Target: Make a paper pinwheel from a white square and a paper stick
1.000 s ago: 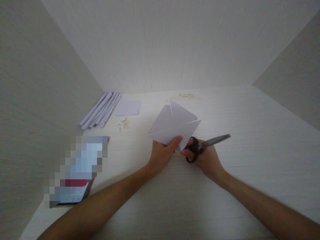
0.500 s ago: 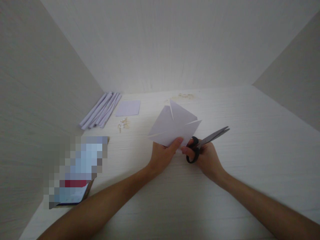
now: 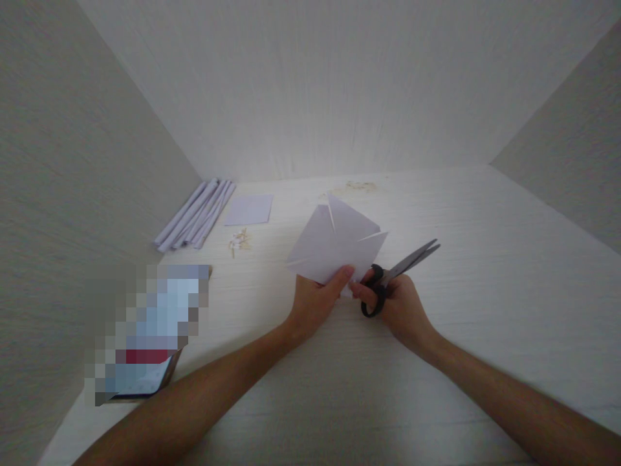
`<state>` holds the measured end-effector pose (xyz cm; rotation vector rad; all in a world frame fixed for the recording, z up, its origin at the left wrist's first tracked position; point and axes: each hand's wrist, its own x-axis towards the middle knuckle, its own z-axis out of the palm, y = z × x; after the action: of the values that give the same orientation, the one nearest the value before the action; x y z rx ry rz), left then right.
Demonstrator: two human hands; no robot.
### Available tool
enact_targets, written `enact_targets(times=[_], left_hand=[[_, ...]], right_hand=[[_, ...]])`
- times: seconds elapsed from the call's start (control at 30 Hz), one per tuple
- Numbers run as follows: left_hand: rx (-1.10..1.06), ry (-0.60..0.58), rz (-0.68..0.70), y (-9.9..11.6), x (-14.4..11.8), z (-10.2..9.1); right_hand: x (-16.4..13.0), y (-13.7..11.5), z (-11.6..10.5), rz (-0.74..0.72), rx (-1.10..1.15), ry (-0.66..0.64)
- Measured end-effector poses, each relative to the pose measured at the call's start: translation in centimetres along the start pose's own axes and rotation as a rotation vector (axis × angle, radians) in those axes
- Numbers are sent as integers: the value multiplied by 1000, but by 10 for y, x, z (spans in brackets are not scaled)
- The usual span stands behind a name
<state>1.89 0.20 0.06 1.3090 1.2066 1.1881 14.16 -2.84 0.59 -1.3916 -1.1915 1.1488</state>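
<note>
Two hands are seen over the table (image 3: 485,259): a slit square of white paper (image 3: 334,243) is pinched at its near corner by the left hand (image 3: 315,301), raised above the middle. Black-handled scissors (image 3: 395,275) are gripped by the right hand (image 3: 395,307), blades pointing toward two o'clock. Paper rolls (image 3: 194,213) and a small sheet (image 3: 249,209) lie at ten o'clock.

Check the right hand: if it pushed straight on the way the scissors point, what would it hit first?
Nothing close. The right hand holds the scissors, blades aimed up-right, away from the cut paper square in the left hand. That line crosses bare table; the right wall likely comes first, though depth is unclear.
</note>
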Motion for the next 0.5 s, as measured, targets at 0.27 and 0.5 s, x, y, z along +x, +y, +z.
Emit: enact_targets(times=[0.27,0.5], left_hand=[[-9,-25,-8,3,0,1],[-22,-21,-13,1,0,1]], right_hand=[[0,-1,-1,-9,-29,-8],[0,0,-1,-6,33,-30]])
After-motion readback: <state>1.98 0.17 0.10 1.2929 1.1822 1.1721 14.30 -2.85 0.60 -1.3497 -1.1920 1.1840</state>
